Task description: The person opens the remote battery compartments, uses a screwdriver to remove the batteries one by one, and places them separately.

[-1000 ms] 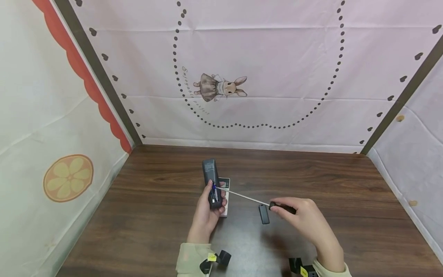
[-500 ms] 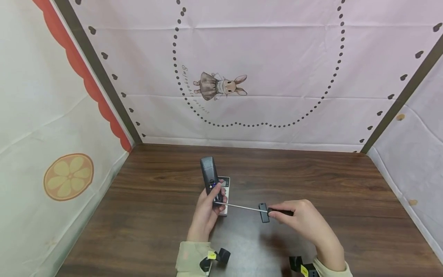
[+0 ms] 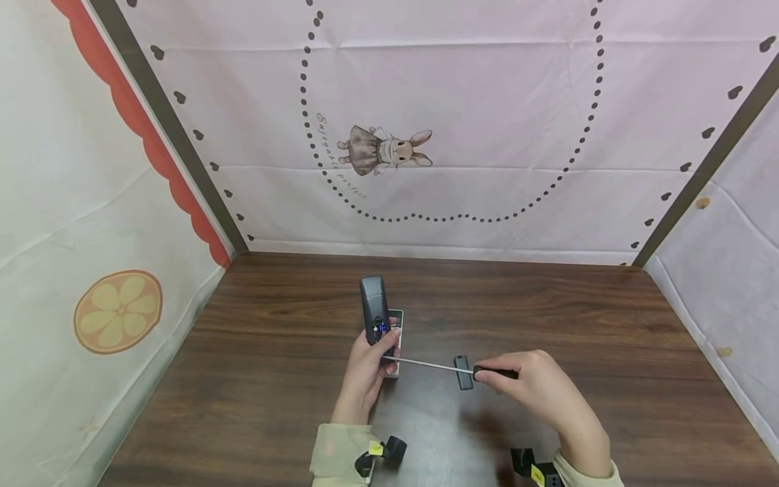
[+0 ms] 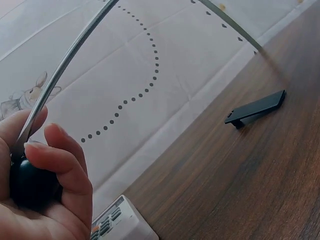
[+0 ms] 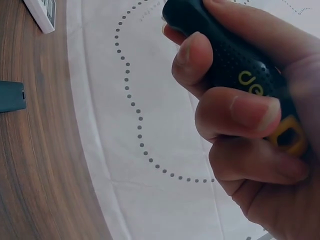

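Observation:
My left hand (image 3: 360, 375) grips a dark remote control (image 3: 374, 308), its back facing up. The battery compartment is uncovered, and a blue battery (image 3: 380, 329) shows inside. My left thumb lies across the lower compartment, hiding part of it. My right hand (image 3: 541, 387) holds a screwdriver (image 5: 232, 55) by its black-and-yellow handle. From there the long metal shaft (image 3: 429, 365) runs left, its tip at the remote's lower end by my left thumb. The left wrist view has the shaft (image 4: 65, 62) crossing close to the left fingertips.
The dark battery cover (image 3: 464, 373) lies on the wooden table (image 3: 274, 379) between my hands, below the shaft. Behind my left hand lies a white device with grey buttons (image 4: 127, 220). Printed cloth walls (image 3: 487, 122) stand at the back and both sides.
The screwdriver tip has moved from the batteries' upper end down to the remote's lower end. My left thumb has shifted from the remote's side over the compartment.

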Demonstrator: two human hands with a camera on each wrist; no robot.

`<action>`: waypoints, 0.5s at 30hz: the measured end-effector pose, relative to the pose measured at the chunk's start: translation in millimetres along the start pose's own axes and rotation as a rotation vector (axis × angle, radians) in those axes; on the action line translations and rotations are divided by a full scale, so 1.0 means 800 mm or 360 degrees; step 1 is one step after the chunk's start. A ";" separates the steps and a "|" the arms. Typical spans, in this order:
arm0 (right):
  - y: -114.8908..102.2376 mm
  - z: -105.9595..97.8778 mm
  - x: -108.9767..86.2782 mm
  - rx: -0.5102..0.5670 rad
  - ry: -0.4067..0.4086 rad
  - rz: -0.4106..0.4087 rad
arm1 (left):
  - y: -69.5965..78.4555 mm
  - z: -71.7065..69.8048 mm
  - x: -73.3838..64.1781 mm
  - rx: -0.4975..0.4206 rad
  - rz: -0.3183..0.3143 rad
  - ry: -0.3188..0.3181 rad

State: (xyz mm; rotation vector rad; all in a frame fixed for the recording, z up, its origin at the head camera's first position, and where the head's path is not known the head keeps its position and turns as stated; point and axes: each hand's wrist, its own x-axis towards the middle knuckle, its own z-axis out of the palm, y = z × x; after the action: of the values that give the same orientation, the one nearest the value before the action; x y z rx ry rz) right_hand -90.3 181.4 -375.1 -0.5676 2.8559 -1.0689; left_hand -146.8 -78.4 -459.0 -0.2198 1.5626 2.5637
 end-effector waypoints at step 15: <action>-0.007 0.005 0.003 -0.0177 0.0222 -0.0262 | -0.004 0.005 0.001 0.0142 0.0043 0.0212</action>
State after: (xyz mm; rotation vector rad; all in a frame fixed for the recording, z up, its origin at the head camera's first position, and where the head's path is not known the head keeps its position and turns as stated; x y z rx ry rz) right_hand -89.8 174.3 -374.2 -0.7774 3.0504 -1.0134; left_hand -147.0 -73.3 -460.3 -0.3692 1.7330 2.5393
